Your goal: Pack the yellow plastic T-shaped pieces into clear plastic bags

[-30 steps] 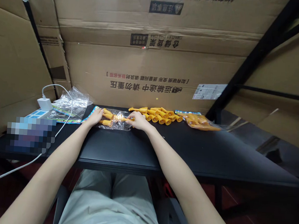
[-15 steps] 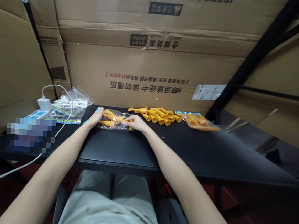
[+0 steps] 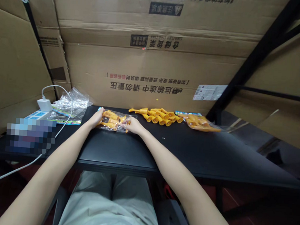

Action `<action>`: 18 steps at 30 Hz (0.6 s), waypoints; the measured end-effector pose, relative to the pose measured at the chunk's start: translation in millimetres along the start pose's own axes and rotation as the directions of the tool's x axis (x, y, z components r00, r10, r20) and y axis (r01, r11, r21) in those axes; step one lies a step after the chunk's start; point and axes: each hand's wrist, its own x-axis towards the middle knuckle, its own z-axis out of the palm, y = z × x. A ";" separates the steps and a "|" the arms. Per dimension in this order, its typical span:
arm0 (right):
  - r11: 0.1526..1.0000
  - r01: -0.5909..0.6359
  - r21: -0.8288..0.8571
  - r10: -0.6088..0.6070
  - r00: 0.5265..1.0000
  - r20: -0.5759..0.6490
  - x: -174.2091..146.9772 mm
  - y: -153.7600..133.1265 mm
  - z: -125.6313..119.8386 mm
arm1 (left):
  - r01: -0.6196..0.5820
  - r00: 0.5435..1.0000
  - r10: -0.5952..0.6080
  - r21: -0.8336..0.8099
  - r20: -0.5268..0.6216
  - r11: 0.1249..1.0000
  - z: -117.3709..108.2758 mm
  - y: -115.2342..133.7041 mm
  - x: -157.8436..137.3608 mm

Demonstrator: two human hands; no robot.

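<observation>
A clear plastic bag (image 3: 120,128) lies on the black table, with several orange horn-shaped plastic pieces (image 3: 112,123) inside it. My left hand (image 3: 97,118) grips the bag's left end, where a bit of blue edging shows. At the bag's right end, my right hand (image 3: 133,125) is closed on the plastic, its fingertips partly hidden against the orange pieces. Just beyond my right hand, loose orange horn-shaped pieces (image 3: 161,117) lie in a cluster, their wide hollow ends facing me.
A filled bag of orange pieces (image 3: 199,122) rests at the right. Clear bags (image 3: 71,104) with coloured edges are piled at the left, beside a white charger (image 3: 44,104) and its cable (image 3: 70,111). Behind the black table (image 3: 118,151) stands a cardboard wall (image 3: 153,64).
My right hand has shifted slightly left and down along the bag. The orange pieces inside have moved and now lie closer together. My left hand stays at the left end.
</observation>
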 end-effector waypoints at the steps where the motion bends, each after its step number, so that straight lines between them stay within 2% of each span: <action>1: 0.999 -0.017 0.040 0.018 1.000 -0.025 0.1 0.0 -0.6 | 0.016 1.000 -0.016 -0.035 0.001 0.999 -1.6 0.0 0.7; 5: 0.973 -0.121 0.195 0.141 0.986 -0.092 -0.1 0.6 -5.2 | 0.064 0.992 -0.076 -0.110 -0.101 0.992 -9.1 -0.3 5.1; 7: 0.952 -0.180 0.249 0.200 0.978 -0.057 -0.6 0.7 -7.1 | 0.096 0.986 -0.112 -0.132 -0.120 0.987 -11.4 -1.1 6.5; 9: 0.936 -0.216 0.277 0.228 0.974 -0.012 -1.3 0.3 -7.7 | 0.128 0.986 -0.140 -0.140 -0.084 0.982 -12.0 -2.0 6.9; 15: 0.930 -0.182 0.318 0.194 0.981 -0.006 -1.7 -3.0 -3.3 | 0.122 0.993 -0.122 -0.103 0.006 0.987 -9.3 -3.3 5.2; 18: 0.935 -0.151 0.320 0.158 0.987 0.006 -1.2 -3.2 -2.3 | 0.137 0.991 -0.137 -0.080 0.009 0.987 -9.1 -4.4 5.2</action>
